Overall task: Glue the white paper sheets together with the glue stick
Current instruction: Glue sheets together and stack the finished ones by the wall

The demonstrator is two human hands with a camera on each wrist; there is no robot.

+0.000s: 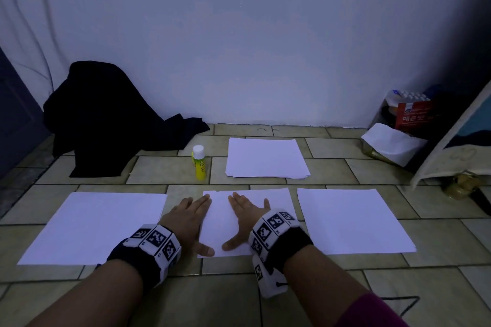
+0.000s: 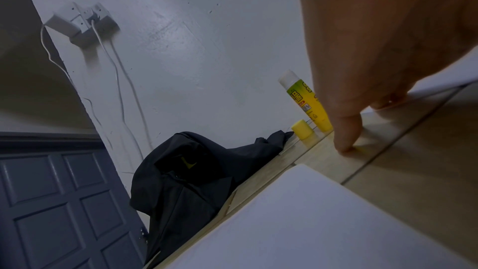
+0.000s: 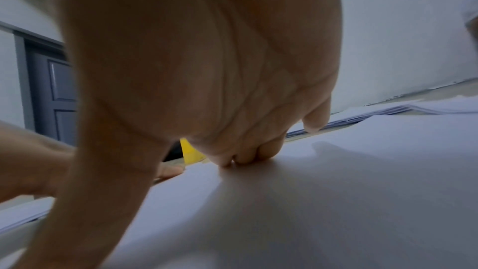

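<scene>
A white wall [image 1: 252, 42] backs a floor [image 1: 438, 241] of beige tiles. A heap of black cloth [image 1: 106, 119] slumps against the wall at far left, beside a dark panelled door [image 2: 51, 201]. At the right edge a tilted mat [image 1: 457, 141] leans near a red packet [image 1: 414, 115] and a white bag [image 1: 393, 143].

Three white sheets lie in a near row on the floor: the left sheet [image 1: 95, 225], the middle sheet [image 1: 225, 220] and the right sheet [image 1: 353, 220], each apart from its neighbour. Beyond the middle sheet sits a stack of paper [image 1: 265, 158], its edges slightly fanned.

The left hand [image 1: 188, 218] lies flat with straight fingers, covering the middle sheet's left edge, partly on paper and partly on tile; the little finger [image 2: 346, 134] touches bare tile. The right hand [image 1: 247, 216] rests flat on the same sheet, fingers stretched and thumb spread wide. Neither grips anything.

The glue stick [image 1: 199, 163], yellow with a white top, stands upright left of the stack, well beyond both hands. Its yellow cap [image 2: 302, 130] stands just beside it.
</scene>
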